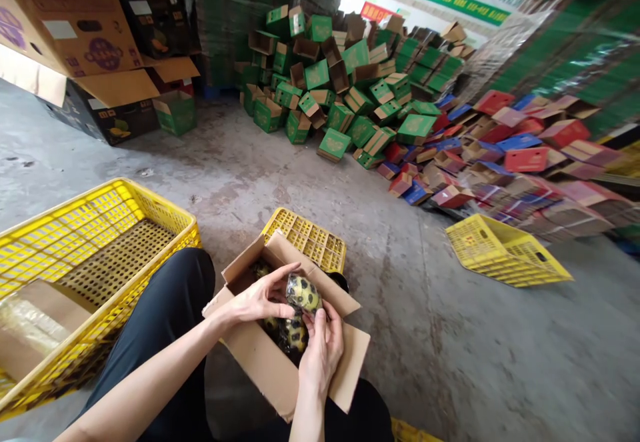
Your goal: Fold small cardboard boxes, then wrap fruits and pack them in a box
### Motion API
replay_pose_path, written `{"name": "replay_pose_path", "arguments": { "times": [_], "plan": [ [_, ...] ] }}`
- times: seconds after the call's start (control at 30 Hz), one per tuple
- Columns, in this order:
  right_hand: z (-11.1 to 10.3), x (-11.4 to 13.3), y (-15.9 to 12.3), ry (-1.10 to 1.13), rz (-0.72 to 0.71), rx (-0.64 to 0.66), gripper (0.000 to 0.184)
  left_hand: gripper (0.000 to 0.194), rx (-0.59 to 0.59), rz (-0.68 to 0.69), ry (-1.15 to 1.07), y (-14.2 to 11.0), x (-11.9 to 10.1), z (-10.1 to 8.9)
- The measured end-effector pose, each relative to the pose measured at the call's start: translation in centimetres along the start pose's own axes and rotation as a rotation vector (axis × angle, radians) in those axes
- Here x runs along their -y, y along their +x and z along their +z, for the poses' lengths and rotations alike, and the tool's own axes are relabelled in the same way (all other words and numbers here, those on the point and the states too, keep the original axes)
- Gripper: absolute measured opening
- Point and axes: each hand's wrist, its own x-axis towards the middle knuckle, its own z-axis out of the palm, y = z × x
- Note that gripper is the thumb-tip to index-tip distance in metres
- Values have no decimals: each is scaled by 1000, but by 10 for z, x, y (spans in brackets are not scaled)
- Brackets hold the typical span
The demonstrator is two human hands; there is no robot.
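An uncovered cardboard box [260, 369] sits between my knees with its flaps spread. Over it, my right hand [323, 345] grips a rounded yellow-green item [304, 293] with dark patches, wrapped in clear plastic; its exact kind does not show. My left hand [260, 295] is at the item's left side, thumb and forefinger apart around its edge. Whether the left fingers touch the wrapping, I cannot tell. More wrapped items [294, 335] of the same look lie inside the box, partly hidden by my hands.
A large yellow crate [165, 219] at left holds a taped carton [43, 322]. Beyond the box lies a yellow plastic crate [320, 239]; another yellow crate [505, 249] stands at right. Green boxes [334, 143] and red and blue boxes [525, 160] are heaped behind. Large cartons [95, 39] are stacked back left.
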Motion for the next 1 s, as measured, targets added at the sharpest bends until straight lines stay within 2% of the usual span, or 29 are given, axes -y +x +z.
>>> {"name": "replay_pose_path", "arguments": {
  "times": [0.23, 0.47, 0.63, 0.8, 0.9, 1.0],
  "plan": [
    [3, 8, -4, -4, -14, 43, 50, 91, -99, -40, 10, 6, 15, -4],
    [0, 0, 0, -8, 10, 19, 48, 87, -47, -10, 11, 4, 13, -3],
    [0, -5, 3, 21, 82, -2, 50, 68, -83, 13, 40, 3, 15, -2],
    [1, -2, 3, 29, 93, -5, 50, 62, -80, 28, 40, 4, 17, -3],
    [1, -2, 3, 27, 81, -7, 51, 66, -75, 32, 37, 4, 18, -4],
    [1, -1, 1, 34, 44, 14, 49, 82, -29, 7, 37, 3, 16, -4]
  ]
}}
